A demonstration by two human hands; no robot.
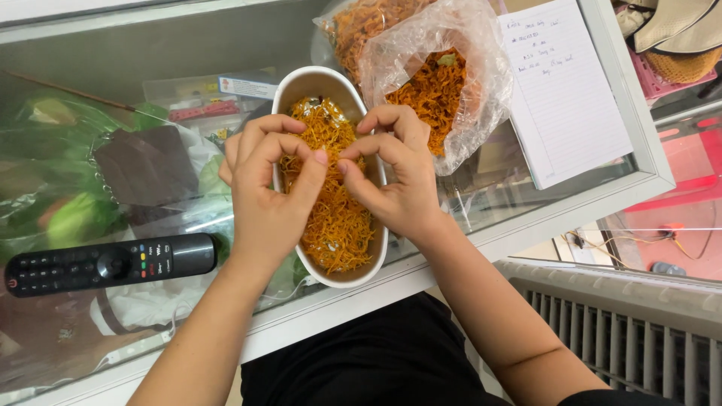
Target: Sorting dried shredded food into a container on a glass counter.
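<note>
An oval white bowl (301, 83) full of thin orange dried strands (338, 225) stands on a glass counter top. Both hands hover over its middle. My left hand (267, 188) curls its fingers with thumb and fingertips pinched on a few strands. My right hand (395, 173) mirrors it, fingertips pinched on strands, almost touching the left thumb. Just behind the bowl lies an open clear plastic bag (466, 30) holding more of the orange strands (432, 90).
A black remote control (105, 263) lies left of the bowl on the glass (489, 195). A lined paper pad (564, 90) with handwriting rests at the right. A second bag of strands (361, 22) sits further back. The counter's white frame edge (571, 214) runs near my lap.
</note>
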